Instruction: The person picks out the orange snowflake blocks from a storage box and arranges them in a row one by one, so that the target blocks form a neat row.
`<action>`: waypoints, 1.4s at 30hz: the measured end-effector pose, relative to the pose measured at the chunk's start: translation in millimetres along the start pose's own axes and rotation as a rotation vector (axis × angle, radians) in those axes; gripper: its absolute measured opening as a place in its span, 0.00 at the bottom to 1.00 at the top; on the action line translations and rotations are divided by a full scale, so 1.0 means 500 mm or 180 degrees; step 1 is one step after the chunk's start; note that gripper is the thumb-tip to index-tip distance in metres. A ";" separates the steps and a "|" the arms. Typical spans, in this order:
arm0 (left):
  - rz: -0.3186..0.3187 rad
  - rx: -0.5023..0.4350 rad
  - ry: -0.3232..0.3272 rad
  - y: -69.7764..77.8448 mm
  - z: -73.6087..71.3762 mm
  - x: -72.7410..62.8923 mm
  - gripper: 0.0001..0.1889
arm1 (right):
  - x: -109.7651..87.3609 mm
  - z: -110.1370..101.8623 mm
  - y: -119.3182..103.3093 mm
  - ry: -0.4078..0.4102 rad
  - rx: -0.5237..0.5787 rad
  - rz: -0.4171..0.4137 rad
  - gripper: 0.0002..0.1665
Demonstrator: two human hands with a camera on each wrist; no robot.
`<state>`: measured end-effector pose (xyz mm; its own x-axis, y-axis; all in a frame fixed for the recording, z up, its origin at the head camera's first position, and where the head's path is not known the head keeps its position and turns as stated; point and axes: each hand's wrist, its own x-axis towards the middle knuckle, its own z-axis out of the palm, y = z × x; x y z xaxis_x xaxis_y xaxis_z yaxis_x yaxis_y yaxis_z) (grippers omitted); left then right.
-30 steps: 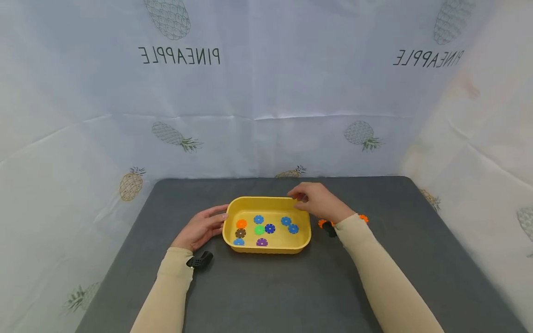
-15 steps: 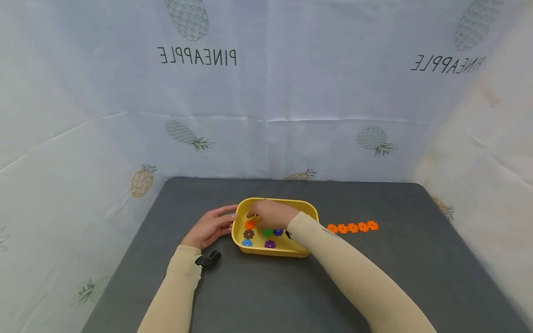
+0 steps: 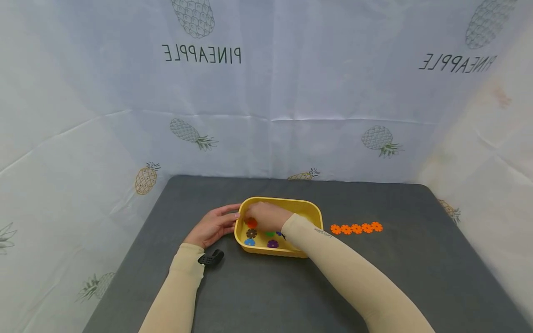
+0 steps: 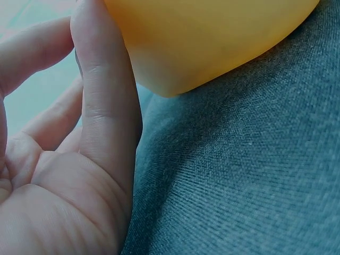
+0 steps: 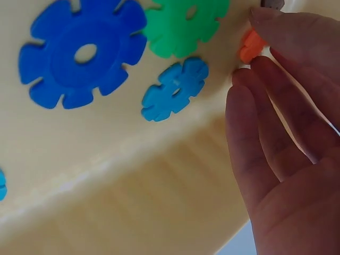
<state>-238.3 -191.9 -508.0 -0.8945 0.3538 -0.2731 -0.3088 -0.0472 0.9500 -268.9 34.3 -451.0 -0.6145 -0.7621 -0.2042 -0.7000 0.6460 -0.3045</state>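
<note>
A yellow plastic tray (image 3: 287, 252) holds several flower-shaped notched discs. My left hand (image 3: 213, 227) rests against the tray's left end, its fingers fairly straight; the left wrist view shows the thumb (image 4: 109, 90) by the yellow wall. Inside the tray, at its left end, my right hand (image 3: 266, 216) reaches down. Its thumb and fingers stand around an orange disc (image 5: 252, 45), and the fingertips (image 5: 260, 64) are at its edge; a firm pinch does not show. Nearby lie a dark blue disc (image 5: 101, 58), a green disc (image 5: 183, 32), a light blue disc (image 5: 175, 89) and a purple disc (image 3: 272, 243).
Right of the tray, several orange discs (image 3: 356, 229) lie in a row on the dark grey table (image 3: 258, 296). A brown disc (image 3: 251, 233) sits in the tray near the right hand. A white pineapple-print cloth (image 3: 270, 148) hangs behind the table.
My right hand has moved left from the tray's right rim down into its left end. The row of orange discs has come into view. The left hand stays at the tray's end.
</note>
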 end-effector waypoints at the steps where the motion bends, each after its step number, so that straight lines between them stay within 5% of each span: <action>1: -0.0008 -0.0009 0.0007 0.001 0.001 0.000 0.37 | 0.000 0.000 0.000 0.0005 -0.0011 0.0005 0.19; 24: 0.0003 0.0091 -0.0021 -0.003 0.003 0.004 0.37 | -0.028 -0.022 0.016 0.0025 -0.0033 0.0108 0.16; 32: -0.0033 0.0070 -0.0053 -0.008 -0.001 0.003 0.37 | -0.055 -0.045 0.022 0.0017 0.0412 0.0103 0.21; 42: -0.0023 0.0117 -0.0030 -0.004 0.000 0.004 0.38 | -0.108 -0.066 0.052 0.0384 0.1044 0.0187 0.23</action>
<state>-239.3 -191.1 -510.3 -0.8892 0.3629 -0.2787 -0.3029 -0.0104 0.9530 -265.9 93.5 -417.3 -0.7024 -0.7008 -0.1249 -0.5201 0.6250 -0.5821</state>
